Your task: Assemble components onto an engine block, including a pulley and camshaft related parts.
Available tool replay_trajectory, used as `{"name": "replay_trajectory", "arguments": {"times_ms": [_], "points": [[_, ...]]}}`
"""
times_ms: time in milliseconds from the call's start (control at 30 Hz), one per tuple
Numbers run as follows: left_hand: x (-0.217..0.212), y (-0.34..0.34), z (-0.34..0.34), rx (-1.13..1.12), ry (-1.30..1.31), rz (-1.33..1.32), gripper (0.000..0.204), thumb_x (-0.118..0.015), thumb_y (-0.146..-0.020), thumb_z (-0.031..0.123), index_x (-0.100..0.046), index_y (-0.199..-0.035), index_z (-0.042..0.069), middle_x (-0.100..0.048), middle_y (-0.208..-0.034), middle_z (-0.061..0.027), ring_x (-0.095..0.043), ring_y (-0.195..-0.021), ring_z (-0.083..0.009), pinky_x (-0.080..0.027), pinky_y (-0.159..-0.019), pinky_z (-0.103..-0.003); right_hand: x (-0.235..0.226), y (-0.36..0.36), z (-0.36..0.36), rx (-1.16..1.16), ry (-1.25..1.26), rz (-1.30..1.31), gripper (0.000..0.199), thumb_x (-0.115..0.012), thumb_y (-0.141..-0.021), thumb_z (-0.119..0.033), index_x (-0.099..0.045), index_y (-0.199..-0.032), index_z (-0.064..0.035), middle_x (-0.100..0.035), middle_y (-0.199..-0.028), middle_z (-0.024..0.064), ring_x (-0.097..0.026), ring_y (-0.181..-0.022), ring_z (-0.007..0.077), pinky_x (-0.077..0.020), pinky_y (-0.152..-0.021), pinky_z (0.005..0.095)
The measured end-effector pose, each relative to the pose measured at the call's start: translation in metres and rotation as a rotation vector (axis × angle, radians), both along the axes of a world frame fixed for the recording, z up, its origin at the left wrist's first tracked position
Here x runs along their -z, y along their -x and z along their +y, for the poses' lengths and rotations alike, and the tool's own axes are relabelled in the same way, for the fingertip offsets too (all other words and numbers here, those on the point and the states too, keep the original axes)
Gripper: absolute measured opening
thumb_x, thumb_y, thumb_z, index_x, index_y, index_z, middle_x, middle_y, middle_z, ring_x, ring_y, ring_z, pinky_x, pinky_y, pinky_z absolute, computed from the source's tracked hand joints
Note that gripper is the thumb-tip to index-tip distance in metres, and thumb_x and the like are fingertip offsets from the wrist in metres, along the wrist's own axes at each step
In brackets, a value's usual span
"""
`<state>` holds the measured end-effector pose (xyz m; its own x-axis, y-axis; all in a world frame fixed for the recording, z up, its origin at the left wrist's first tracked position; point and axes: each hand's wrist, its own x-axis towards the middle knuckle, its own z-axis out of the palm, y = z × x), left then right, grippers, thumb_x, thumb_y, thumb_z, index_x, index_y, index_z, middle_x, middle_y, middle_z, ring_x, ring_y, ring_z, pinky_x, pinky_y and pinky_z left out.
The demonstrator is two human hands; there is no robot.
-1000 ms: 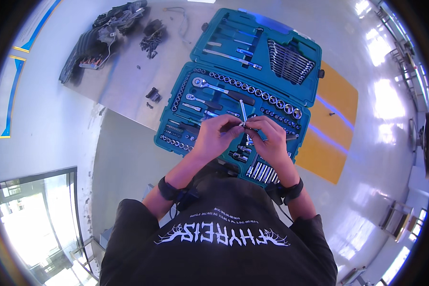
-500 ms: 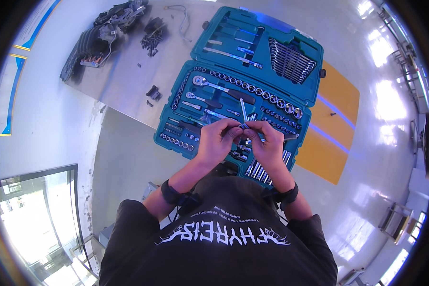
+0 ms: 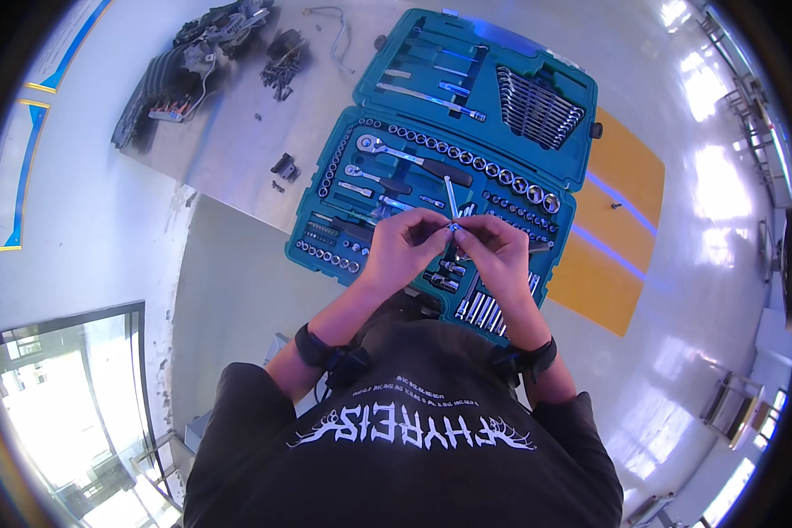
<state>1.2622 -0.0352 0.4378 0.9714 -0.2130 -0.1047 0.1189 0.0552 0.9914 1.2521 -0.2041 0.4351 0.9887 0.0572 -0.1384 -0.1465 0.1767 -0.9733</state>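
While above toolbox (image 3: 480, 138), left hand (image 3: 398, 249) opposite right hand (image 3: 502, 249), fingertips at rod (image 3: 451, 195).

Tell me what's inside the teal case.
Among others, two ratchets, rows of sockets and, in the lid, a set of wrenches. The left hand and right hand cover part of the case; anything beneath them is hidden.

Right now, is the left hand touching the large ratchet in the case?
Apart: in the head view, the smaller ratchet shows in the gap between the left hand and the large ratchet.
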Motion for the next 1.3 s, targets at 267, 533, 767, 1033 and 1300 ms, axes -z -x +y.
{"name": "replay_trajectory", "arguments": {"times_ms": [267,533,767,1033,1300], "points": [[-0.009,-0.004,0.007,0.062,0.029,0.074,0.015,-0.067,-0.088,0.003,-0.066,-0.101,-0.003,-0.067,-0.083,-0.0040,-0.061,-0.073,-0.0068,-0.049,-0.065,-0.021,-0.003,-0.001,-0.002,-0.025,0.383,-0.305,0.012,-0.066,-0.083,-0.001,-0.066,-0.095,0.0018,-0.067,-0.079,0.0102,-0.066,-0.074,0.0177,-0.0500,-0.067,0.0288],[-0.011,-0.001,0.001,0.018,0.058,0.079,0.016,-0.067,-0.088,0.002,-0.065,-0.102,-0.004,-0.068,-0.086,-0.0059,-0.063,-0.078,-0.0087,-0.051,-0.068,-0.022,-0.008,-0.002,0.003,0.028,0.550,-0.311,0.008,-0.063,-0.087,-0.004,-0.064,-0.091,0.0021,-0.065,-0.076,0.0149,-0.063,-0.065,0.0281,-0.0483,-0.061,0.0335],[-0.006,0.003,0.001,-0.043,-0.118,-0.136,0.017,-0.068,-0.086,0.001,-0.066,-0.102,-0.003,-0.070,-0.091,-0.0072,-0.066,-0.082,-0.0100,-0.052,-0.072,-0.024,-0.012,0.003,0.006,0.058,0.586,-0.342,0.011,-0.068,-0.085,-0.009,-0.064,-0.086,0.0016,-0.065,-0.073,0.0136,-0.065,-0.061,0.0229,-0.0485,-0.057,0.0309],[-0.006,0.003,0.000,-0.017,-0.055,-0.073,0.018,-0.068,-0.086,0.000,-0.065,-0.104,-0.003,-0.070,-0.092,-0.0075,-0.066,-0.083,-0.0099,-0.053,-0.073,-0.023,-0.011,0.005,0.006,0.072,0.605,-0.381,0.013,-0.070,-0.084,-0.010,-0.064,-0.086,0.0012,-0.066,-0.073,0.0120,-0.066,-0.062,0.0216,-0.0493,-0.057,0.0305],[-0.004,0.004,0.000,-0.039,0.066,-0.005,0.019,-0.065,-0.089,0.000,-0.064,-0.107,-0.005,-0.069,-0.095,-0.0089,-0.066,-0.088,-0.0118,-0.054,-0.078,-0.024,-0.011,0.004,0.011,0.110,0.585,-0.531,0.012,-0.067,-0.080,0.003,-0.061,-0.090,0.0008,-0.064,-0.081,0.0122,-0.067,-0.072,0.0240,-0.0509,-0.062,0.0312]]}}
